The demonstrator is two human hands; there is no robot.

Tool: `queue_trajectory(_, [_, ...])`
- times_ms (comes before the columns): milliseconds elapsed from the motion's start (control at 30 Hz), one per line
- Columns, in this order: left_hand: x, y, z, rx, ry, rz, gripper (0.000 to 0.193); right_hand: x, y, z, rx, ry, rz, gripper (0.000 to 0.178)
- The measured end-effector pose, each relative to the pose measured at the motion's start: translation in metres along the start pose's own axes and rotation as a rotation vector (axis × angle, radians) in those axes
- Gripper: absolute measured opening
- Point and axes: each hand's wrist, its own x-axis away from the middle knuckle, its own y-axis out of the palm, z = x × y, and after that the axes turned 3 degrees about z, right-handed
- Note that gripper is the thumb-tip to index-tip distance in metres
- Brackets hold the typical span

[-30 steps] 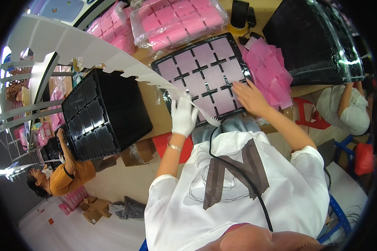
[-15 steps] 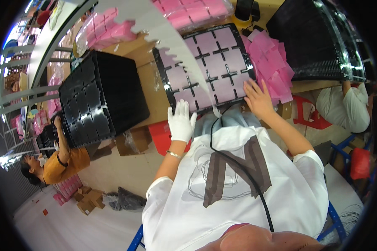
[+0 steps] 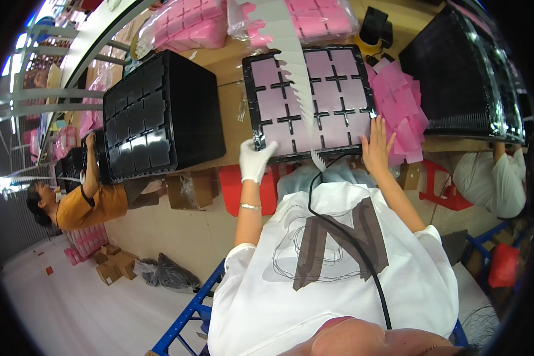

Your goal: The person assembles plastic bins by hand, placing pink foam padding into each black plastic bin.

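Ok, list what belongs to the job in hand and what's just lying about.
Likely part of the job:
black tray holding pink pieces, with gloved left hand and bare right hand at it
loose pink sheets beside it
black stacks to either side
wrapped pink bundles behind it

Apparently just lying about:
cardboard boxes
dark plastic bag
red stool

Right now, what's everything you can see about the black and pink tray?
The black tray looks like shiny plastic, roughly rectangular and lying on the brown table. Pale pink patches cover its face, with black crosses between them. The gloved left hand appears to touch its near left corner, the bare right hand its right edge. A jagged white strip hides part of it.
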Motion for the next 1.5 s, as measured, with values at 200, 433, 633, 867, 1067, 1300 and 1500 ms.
queue_trajectory(200, [0.011, -0.02, 0.035, 0.152, 0.071, -0.033, 0.033, -0.022, -0.029, -0.018, -0.045, -0.031, 0.225, 0.057])
queue_trajectory(433, [0.089, -0.227, 0.152, 0.247, 0.293, 0.764, 0.031, -0.047, -0.071, -0.023, -0.226, -0.004, 0.316, 0.047])
queue_trajectory(633, [0.123, -0.29, 0.18, -0.013, 0.603, 1.381, 0.031, -0.056, -0.073, -0.037, -0.328, -0.073, 0.318, 0.044])
queue_trajectory(867, [0.035, -0.239, 0.149, -0.768, 0.89, 1.021, 0.032, -0.054, -0.068, -0.048, -0.346, -0.104, 0.291, 0.044])
queue_trajectory(1067, [-0.043, -0.198, 0.056, -1.037, 0.694, 0.753, 0.023, -0.046, -0.06, -0.051, -0.346, -0.125, 0.249, 0.043])
queue_trajectory(1300, [-0.053, -0.186, 0.064, -0.988, 0.601, 0.629, 0.026, -0.043, -0.06, -0.051, -0.392, -0.084, 0.225, 0.042])
queue_trajectory(1500, [0.03, -0.082, 0.118, -0.082, 0.465, 0.05, 0.041, -0.063, -0.059, -0.085, -0.731, -0.135, 0.147, 0.03])
